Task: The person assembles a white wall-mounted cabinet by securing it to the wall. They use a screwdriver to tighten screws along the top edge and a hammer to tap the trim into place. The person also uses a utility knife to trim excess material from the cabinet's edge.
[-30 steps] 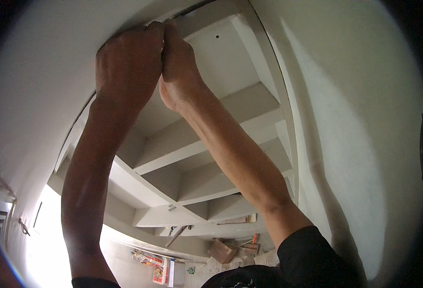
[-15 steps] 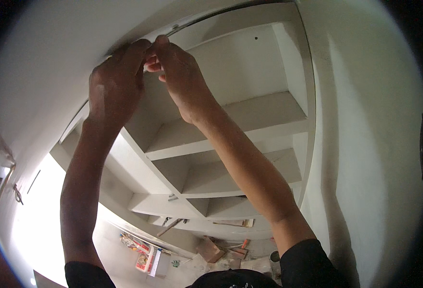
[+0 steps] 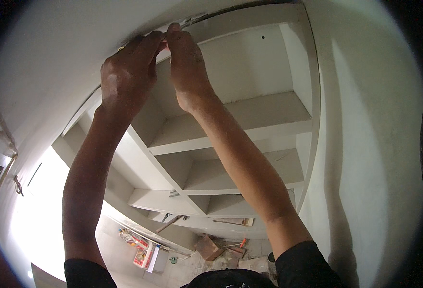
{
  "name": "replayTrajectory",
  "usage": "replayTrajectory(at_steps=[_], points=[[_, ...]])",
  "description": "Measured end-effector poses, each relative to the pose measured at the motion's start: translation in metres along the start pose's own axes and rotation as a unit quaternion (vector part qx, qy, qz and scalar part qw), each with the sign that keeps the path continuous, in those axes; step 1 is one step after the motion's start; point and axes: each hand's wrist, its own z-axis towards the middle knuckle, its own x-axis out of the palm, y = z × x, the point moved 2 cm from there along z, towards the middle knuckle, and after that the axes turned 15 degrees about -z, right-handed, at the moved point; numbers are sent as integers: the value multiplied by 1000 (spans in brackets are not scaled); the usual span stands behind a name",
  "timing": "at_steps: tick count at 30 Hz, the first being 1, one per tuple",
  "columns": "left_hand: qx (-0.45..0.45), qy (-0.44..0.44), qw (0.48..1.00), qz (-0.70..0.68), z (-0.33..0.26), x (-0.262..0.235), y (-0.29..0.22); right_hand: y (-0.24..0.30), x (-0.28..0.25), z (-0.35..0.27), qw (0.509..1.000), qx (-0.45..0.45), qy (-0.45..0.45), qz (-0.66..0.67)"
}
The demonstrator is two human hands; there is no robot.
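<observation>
Along the top edge of the built-in shelving unit [image 3: 269, 108], both hands are raised to the dark seam [image 3: 226, 9] between the top rail [image 3: 250, 22] and the pale surface above it. The left hand [image 3: 127, 77] is turned with its back to the view, its fingers bent toward the rail; the right hand [image 3: 187, 69] is seen side-on, its thumb lifted and its fingers curled toward the left. The fingertips are brought close together, presumably so that one small spot can be worked by both, but whether anything is grasped there cannot be told, since the tips are largely hidden. The left forearm is held steeply upright, while the right is slanted up and inward from a bent elbow, a pose probably imposed by the height of the rail.
</observation>
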Motion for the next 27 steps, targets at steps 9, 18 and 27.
replayTrajectory(at_steps=[9, 18, 27], points=[[-6, 38, 999, 0, 18, 13, -9, -3, -12, 6, 998, -30, -40, 39], [-22, 29, 998, -49, 28, 21, -18, 6, -23, 6, 995, -40, -33, 83], [-11, 69, 997, -25, 39, 28, -20, 5, -31, 12, 994, -5, -42, 105]])
